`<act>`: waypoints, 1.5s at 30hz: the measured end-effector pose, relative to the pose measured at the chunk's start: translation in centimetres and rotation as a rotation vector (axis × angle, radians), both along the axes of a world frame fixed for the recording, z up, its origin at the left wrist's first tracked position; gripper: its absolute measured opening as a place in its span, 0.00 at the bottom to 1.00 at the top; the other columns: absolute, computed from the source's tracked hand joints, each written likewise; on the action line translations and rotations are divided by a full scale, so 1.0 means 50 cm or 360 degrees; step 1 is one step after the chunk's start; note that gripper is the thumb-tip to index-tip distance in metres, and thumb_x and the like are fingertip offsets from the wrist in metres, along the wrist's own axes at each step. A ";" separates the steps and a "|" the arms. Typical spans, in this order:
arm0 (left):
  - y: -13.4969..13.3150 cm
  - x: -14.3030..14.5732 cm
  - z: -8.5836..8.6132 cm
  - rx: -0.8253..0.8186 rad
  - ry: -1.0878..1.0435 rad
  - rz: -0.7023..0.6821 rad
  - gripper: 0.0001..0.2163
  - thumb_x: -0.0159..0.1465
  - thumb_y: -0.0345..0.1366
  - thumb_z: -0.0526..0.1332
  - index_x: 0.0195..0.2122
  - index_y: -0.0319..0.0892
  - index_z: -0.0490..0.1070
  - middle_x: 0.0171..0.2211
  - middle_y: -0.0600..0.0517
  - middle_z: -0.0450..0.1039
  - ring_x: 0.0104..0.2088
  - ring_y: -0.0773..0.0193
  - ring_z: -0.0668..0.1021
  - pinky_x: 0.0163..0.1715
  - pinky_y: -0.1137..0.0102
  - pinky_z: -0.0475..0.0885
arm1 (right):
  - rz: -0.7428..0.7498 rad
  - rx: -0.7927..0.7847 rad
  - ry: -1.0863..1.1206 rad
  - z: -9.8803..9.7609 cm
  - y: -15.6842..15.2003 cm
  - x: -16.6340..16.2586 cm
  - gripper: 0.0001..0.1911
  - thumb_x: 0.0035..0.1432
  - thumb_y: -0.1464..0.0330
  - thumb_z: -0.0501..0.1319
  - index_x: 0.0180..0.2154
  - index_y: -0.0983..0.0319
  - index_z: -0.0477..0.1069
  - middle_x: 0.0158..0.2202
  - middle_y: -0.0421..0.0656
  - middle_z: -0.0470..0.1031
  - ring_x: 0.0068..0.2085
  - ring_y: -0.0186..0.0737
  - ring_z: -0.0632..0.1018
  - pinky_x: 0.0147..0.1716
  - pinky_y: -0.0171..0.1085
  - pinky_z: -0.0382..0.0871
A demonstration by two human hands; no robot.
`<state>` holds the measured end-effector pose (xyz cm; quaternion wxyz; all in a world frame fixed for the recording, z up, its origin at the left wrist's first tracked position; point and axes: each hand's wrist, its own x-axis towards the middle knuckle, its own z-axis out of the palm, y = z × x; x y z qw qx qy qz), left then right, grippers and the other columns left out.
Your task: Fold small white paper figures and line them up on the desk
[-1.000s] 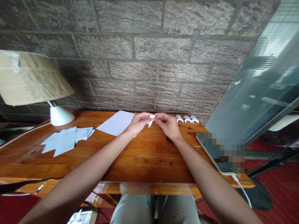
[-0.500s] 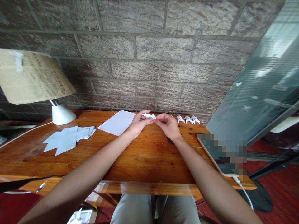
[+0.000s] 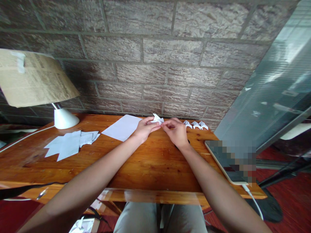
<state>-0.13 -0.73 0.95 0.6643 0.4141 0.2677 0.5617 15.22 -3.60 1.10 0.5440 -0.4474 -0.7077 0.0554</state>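
A small white folded paper piece [image 3: 157, 119] is held between both hands above the far side of the wooden table. My left hand [image 3: 143, 130] is closed on its left side, with the thumb below and a pointed flap standing up over the fingers. My right hand [image 3: 176, 130] pinches its lower right corner between thumb and forefinger. Part of the paper is hidden by the fingers. Several folded paper shapes [image 3: 196, 125] stand in a row just right of my right hand. A flat white sheet [image 3: 121, 127] lies beside my left hand.
Loose paper pieces [image 3: 69, 145] lie on the left of the table [image 3: 155, 171]. Behind them stands a lamp [image 3: 65, 118] with a newspaper shade. At the right edge a tablet [image 3: 224, 161] has a white cable plugged in. A brick wall [image 3: 150, 74] rises behind.
The folded paper has turned in my hands, and a pointed flap now sticks up from it. My left fingers have come lower around it. My right hand stays nearly in place.
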 end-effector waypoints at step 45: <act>-0.002 -0.006 0.004 0.0012 0.0039 0.0041 0.15 0.44 0.31 0.72 0.34 0.38 0.74 0.30 0.50 0.79 0.32 0.64 0.80 0.47 0.59 0.73 | -0.0010 0.0186 -0.0534 -0.014 -0.008 -0.007 0.14 0.61 0.69 0.55 0.44 0.55 0.77 0.41 0.44 0.76 0.40 0.40 0.77 0.42 0.38 0.71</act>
